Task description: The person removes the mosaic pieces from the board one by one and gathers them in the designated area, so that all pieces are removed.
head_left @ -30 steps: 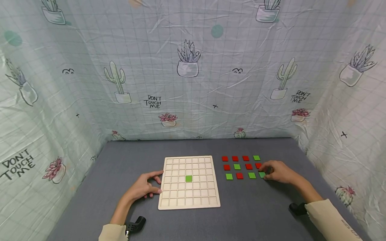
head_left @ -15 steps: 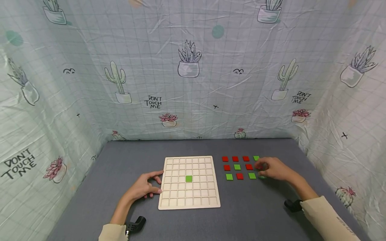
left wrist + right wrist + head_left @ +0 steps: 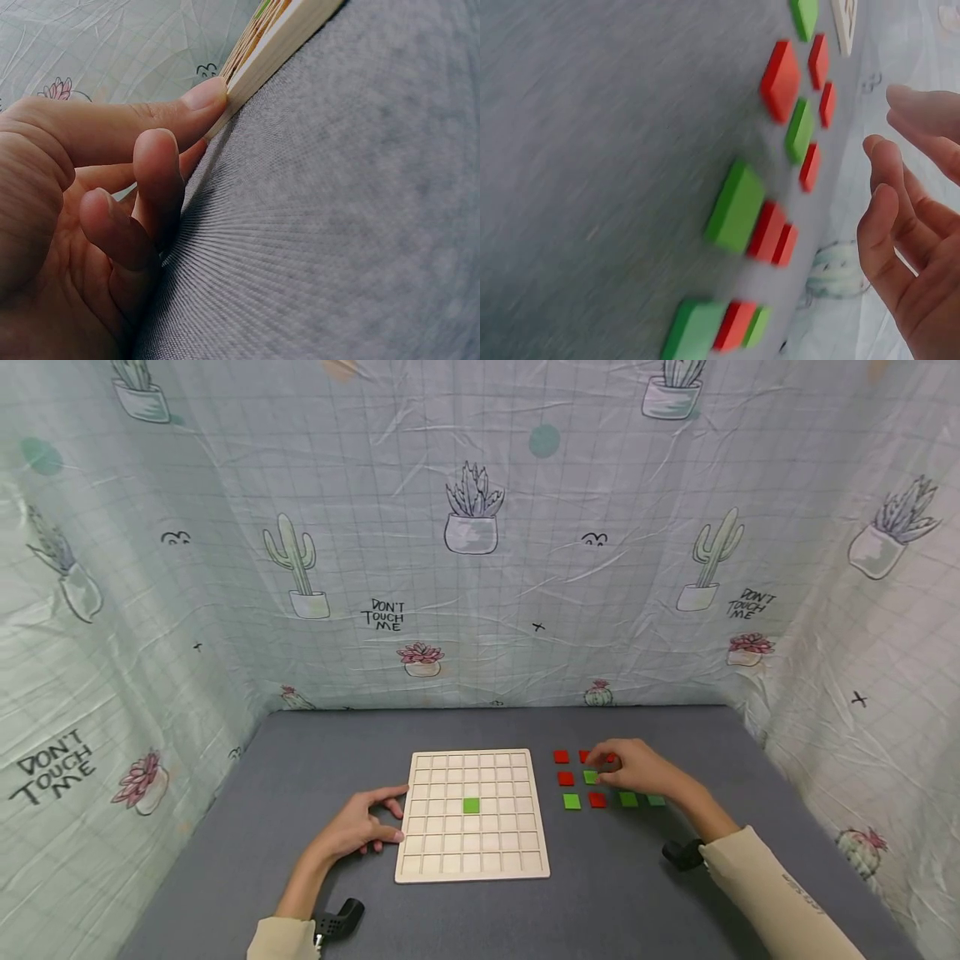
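In the head view, a pale wooden grid board (image 3: 431, 843) lies on the grey table with one green square tile (image 3: 471, 806) in its middle cell. My left hand (image 3: 352, 827) touches the board's left edge with thumb and index finger spread apart. The thumb (image 3: 202, 96) presses that edge in the left wrist view. Right of the board, red tiles (image 3: 566, 779) and green tiles (image 3: 572, 802) lie in rows. Over them hovers my right hand (image 3: 637, 768), hiding some. The right wrist view shows its fingers (image 3: 889, 161) loosely bent, holding nothing, above the table.
A black wrist camera (image 3: 341, 918) sits at my left wrist and another black camera (image 3: 681, 855) at my right. Behind the grey table (image 3: 480, 727) and along its sides hangs a pale curtain (image 3: 540, 577) printed with cacti.
My right hand has moved left from the right end of the tile rows to above the middle, uncovering the tiles at the front right. The left hand stays at the board's edge.
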`<act>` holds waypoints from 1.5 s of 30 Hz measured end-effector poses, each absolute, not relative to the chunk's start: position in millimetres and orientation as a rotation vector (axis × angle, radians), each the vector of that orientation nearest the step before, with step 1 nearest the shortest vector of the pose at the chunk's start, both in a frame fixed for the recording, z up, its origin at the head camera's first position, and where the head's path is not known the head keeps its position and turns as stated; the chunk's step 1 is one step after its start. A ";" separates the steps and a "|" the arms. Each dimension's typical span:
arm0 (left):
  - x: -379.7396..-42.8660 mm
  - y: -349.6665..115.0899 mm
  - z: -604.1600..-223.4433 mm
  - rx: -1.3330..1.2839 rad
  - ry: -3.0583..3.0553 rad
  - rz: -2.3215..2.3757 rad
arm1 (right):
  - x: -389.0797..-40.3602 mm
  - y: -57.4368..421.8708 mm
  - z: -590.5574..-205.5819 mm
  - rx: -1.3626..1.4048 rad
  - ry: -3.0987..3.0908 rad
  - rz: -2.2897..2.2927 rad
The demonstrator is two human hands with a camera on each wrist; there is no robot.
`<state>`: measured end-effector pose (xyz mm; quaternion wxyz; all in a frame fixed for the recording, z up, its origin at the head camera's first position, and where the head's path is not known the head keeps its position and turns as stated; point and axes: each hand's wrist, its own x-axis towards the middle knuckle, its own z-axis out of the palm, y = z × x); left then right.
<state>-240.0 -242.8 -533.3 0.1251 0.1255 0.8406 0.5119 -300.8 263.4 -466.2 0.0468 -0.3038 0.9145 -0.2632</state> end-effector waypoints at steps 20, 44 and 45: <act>-239.7 -242.8 -533.0 0.357 2.437 1.500 | -307.6 172.6 -469.3 -1.099 2.687 -0.843; -238.2 -244.2 -532.6 0.364 2.436 1.504 | -299.5 86.1 -484.3 -1.164 2.638 -0.759; -238.3 -244.2 -532.6 0.368 2.436 1.502 | -298.7 84.2 -484.1 -1.160 2.635 -0.758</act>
